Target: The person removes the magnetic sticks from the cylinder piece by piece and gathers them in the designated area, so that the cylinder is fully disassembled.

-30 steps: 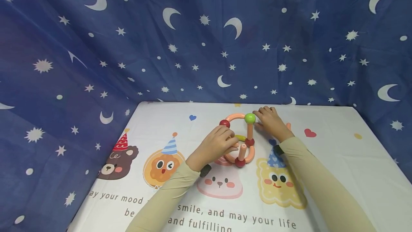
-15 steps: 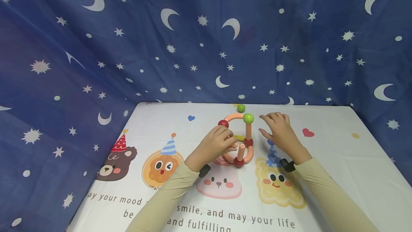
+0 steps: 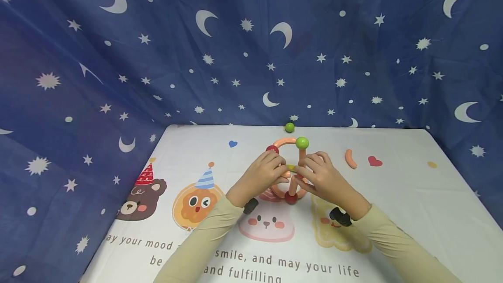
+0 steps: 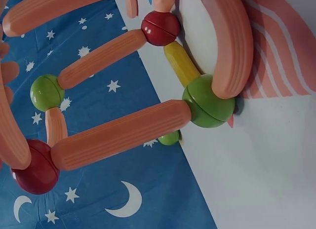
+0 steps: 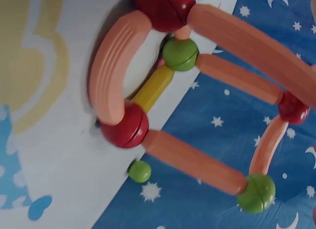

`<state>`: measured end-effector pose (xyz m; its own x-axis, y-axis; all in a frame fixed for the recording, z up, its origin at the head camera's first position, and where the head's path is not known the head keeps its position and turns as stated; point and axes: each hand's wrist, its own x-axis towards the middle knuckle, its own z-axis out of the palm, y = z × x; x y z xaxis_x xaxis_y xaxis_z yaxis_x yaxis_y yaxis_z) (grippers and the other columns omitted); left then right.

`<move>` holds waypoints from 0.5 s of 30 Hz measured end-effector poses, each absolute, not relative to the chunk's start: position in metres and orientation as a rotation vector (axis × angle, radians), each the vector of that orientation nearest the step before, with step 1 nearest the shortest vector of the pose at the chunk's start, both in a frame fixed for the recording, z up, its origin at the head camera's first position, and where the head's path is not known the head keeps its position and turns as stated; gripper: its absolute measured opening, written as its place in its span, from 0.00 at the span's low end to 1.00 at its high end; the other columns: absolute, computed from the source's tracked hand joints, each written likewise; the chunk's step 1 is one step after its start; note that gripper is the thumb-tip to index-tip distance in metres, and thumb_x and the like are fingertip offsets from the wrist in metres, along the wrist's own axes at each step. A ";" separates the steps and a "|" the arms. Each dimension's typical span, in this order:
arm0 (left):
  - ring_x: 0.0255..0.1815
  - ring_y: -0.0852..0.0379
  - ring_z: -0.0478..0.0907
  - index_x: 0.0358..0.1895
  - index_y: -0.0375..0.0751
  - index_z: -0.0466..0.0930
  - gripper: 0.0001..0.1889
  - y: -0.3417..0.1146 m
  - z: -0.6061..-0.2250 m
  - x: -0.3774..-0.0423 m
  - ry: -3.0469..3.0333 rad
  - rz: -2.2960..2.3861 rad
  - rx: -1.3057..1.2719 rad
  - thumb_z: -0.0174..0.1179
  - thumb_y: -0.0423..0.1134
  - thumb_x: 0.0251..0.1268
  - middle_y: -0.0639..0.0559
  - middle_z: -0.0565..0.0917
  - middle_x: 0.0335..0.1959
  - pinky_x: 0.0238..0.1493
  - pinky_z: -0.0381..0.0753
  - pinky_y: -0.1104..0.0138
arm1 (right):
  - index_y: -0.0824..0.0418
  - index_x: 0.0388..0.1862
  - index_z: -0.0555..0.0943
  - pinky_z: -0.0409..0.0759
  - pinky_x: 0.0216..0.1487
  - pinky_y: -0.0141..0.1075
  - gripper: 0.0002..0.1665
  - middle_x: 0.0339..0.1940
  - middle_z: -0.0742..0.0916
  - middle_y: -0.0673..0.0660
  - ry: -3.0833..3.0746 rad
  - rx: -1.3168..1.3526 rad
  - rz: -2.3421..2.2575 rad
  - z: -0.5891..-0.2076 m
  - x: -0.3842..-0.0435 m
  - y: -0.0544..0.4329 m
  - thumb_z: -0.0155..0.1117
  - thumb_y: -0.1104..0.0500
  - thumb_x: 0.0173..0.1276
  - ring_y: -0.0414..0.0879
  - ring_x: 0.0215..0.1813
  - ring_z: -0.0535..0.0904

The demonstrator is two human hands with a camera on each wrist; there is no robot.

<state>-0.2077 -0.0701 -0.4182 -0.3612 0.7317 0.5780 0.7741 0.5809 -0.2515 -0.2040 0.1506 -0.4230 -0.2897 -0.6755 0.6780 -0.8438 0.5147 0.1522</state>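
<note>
A toy frame of orange rods and coloured balls stands on the table. Its base ring includes a front red ball [image 3: 291,198] and a yellow rod [image 4: 181,63]; a green ball [image 3: 301,143] tops the back upright. My left hand [image 3: 261,174] is at the frame's left side, fingers curled round an orange curved rod [image 4: 11,125] joined to the upper red ball [image 4: 37,167]. My right hand [image 3: 324,180] is at the front upright, thumb and fingers bent about the top of the orange straight rod [image 5: 247,44]. That rod's upper end is partly hidden.
A loose green ball [image 3: 289,127] lies by the table's back edge, near the starry blue curtain [image 3: 235,56]. One loose orange curved rod [image 3: 350,159] lies to the right of the frame. The white tablecloth [image 3: 432,204] has printed cartoon figures and words.
My right hand has come back from behind the frame's right side, down to the front upright. The loose green ball came into view and rolled slightly back and left. My left hand stays.
</note>
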 end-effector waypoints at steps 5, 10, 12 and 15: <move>0.41 0.59 0.74 0.35 0.45 0.83 0.15 -0.070 -0.417 -0.209 -2.134 -0.078 -1.202 0.63 0.53 0.52 0.56 0.79 0.34 0.54 0.72 0.68 | 0.59 0.37 0.81 0.71 0.48 0.49 0.11 0.33 0.82 0.53 -2.029 1.260 0.323 -0.422 -0.206 0.143 0.66 0.55 0.56 0.49 0.41 0.76; 0.41 0.59 0.74 0.35 0.45 0.83 0.16 -0.070 -0.416 -0.209 -2.159 -0.080 -1.202 0.63 0.53 0.52 0.56 0.79 0.34 0.54 0.72 0.69 | 0.59 0.35 0.81 0.71 0.48 0.49 0.11 0.32 0.82 0.53 -2.028 1.281 0.335 -0.420 -0.207 0.139 0.69 0.58 0.53 0.49 0.41 0.76; 0.42 0.59 0.74 0.35 0.46 0.83 0.15 -0.070 -0.415 -0.209 -2.168 -0.076 -1.195 0.62 0.53 0.53 0.56 0.80 0.34 0.53 0.72 0.69 | 0.59 0.34 0.81 0.71 0.48 0.49 0.11 0.32 0.82 0.53 -2.032 1.288 0.337 -0.420 -0.207 0.138 0.69 0.58 0.52 0.49 0.41 0.75; 0.42 0.60 0.74 0.35 0.46 0.83 0.15 -0.070 -0.416 -0.209 -2.171 -0.073 -1.190 0.62 0.53 0.54 0.57 0.80 0.34 0.54 0.72 0.69 | 0.59 0.34 0.80 0.71 0.49 0.49 0.11 0.32 0.82 0.53 -2.029 1.292 0.337 -0.419 -0.207 0.137 0.70 0.60 0.51 0.48 0.41 0.75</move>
<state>-0.2091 -0.0699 -0.4159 -0.3750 0.7342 0.5659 0.7706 0.5862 -0.2500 -0.2073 0.1372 -0.4195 -0.2598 -0.6899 0.6757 -0.8712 0.4693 0.1442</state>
